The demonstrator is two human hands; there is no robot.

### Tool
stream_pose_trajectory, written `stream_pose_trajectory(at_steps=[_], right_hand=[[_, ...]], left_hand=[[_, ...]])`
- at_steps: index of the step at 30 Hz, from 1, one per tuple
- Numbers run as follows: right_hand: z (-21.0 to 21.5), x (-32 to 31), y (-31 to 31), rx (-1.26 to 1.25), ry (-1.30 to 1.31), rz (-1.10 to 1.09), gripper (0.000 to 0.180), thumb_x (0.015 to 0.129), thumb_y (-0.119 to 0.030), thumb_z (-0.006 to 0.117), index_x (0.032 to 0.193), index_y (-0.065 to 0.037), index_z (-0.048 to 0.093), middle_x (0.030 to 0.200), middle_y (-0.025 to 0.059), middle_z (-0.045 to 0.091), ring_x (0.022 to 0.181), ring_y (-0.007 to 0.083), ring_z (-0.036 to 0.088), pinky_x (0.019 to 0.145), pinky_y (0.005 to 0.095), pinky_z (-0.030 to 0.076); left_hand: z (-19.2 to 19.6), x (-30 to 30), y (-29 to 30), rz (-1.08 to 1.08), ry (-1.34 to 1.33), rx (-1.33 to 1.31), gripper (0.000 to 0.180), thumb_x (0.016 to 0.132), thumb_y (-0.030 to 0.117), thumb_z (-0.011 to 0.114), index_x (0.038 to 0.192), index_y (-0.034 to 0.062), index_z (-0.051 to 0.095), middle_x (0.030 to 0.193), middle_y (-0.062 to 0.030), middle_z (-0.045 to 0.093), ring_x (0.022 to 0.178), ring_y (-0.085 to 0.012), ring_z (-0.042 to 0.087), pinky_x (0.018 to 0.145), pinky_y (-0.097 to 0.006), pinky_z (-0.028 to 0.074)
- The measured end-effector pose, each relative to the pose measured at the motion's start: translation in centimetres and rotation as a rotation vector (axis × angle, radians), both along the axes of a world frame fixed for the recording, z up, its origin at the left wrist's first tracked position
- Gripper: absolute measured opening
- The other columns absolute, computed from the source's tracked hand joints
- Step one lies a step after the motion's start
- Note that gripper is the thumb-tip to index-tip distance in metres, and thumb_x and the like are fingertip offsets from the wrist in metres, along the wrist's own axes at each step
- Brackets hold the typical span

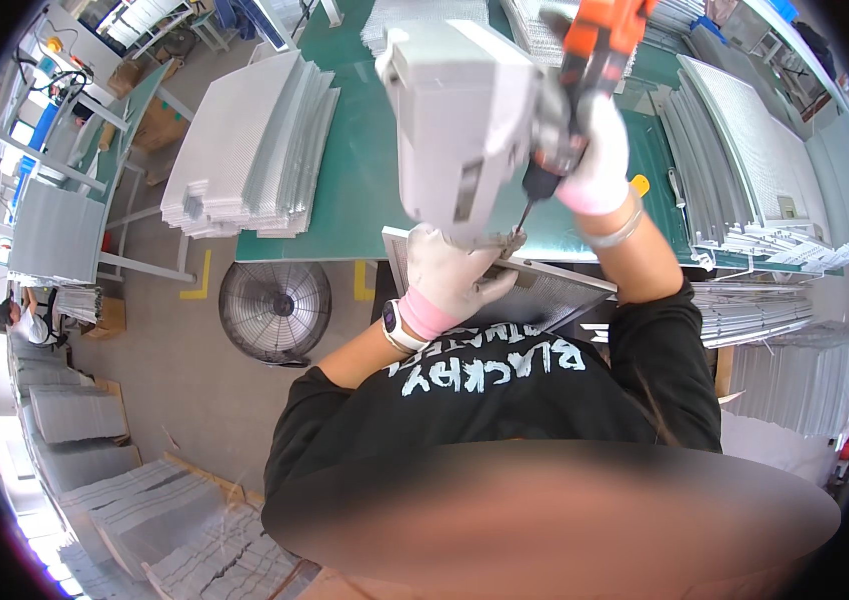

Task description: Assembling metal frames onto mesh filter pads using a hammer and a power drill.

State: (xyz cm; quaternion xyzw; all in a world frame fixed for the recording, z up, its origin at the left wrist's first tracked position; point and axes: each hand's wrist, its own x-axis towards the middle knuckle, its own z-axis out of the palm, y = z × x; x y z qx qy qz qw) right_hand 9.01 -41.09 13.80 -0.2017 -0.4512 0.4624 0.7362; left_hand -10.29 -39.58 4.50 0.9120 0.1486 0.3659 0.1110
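Note:
My right hand [595,165], in a white glove with a pink cuff, is wrapped round the grip of an orange and black cordless drill [600,40]. The drill's long thin bit [524,215] points down at the edge of a framed grey mesh panel [555,290], which leans between my body and the table. My gloved left hand [445,270] is closed at that edge beside the bit tip; whether a small part is in its fingers is hidden. A light grey box-shaped thing [460,120] stands right in front of my hands and covers part of the table.
A green-topped table [355,150] bears stacks of mesh panels at left [235,140] and right [745,150]. A screwdriver [678,187] and a yellow object [641,185] lie right of the drill. On the floor at left stands a round fan [275,312]. More panels [165,520] are piled behind at left.

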Motion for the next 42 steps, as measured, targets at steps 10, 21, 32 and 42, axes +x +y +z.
stream_pose_trajectory(at_steps=[10,21,32,42], right_hand=[[14.4,10.4,1.4,0.287,-0.85,-1.15,0.07,0.087,-0.016,0.066,0.145,0.002,0.032,0.126,0.0156,0.054,0.113,0.0247,0.055,0.096,0.0305,0.045],[-0.2,5.6,-13.2,-0.49,-1.487,-0.476,0.076,0.086,-0.021,0.065,0.151,-0.004,0.027,0.114,0.0341,0.058,0.1,0.0452,0.061,0.09,0.0434,0.049],[-17.1,11.0,-27.4,-0.463,-0.306,-1.061,0.063,0.088,0.002,0.057,0.147,0.004,0.034,0.143,0.0118,0.046,0.127,0.0175,0.047,0.107,0.0296,0.035],[-8.7,12.6,-26.2,-0.3,-0.299,-1.419,0.053,0.099,-0.007,0.049,0.149,0.004,0.032,0.147,0.0125,0.044,0.133,0.0196,0.042,0.112,0.0327,0.031]], left_hand=[[4.9,1.8,4.7,-0.01,0.115,0.28,0.028,0.069,0.033,0.077,0.086,0.0134,0.067,0.067,-0.0031,0.055,0.065,-0.0231,0.055,0.065,-0.038,0.039],[12.7,9.9,3.8,-0.258,0.3,0.388,0.04,0.073,0.036,0.075,0.103,0.0119,0.065,0.09,-0.0073,0.063,0.087,-0.0262,0.058,0.085,-0.041,0.043],[-1.5,8.2,6.0,-0.797,-0.353,-1.26,0.055,0.107,0.034,0.032,0.148,-0.0025,0.03,0.143,-0.0109,0.047,0.128,-0.0201,0.048,0.109,-0.035,0.038],[-0.1,5.5,7.0,-0.506,-0.524,-0.704,0.052,0.104,0.017,0.04,0.15,-0.0012,0.024,0.147,-0.0209,0.042,0.137,-0.0306,0.042,0.115,-0.042,0.031]])
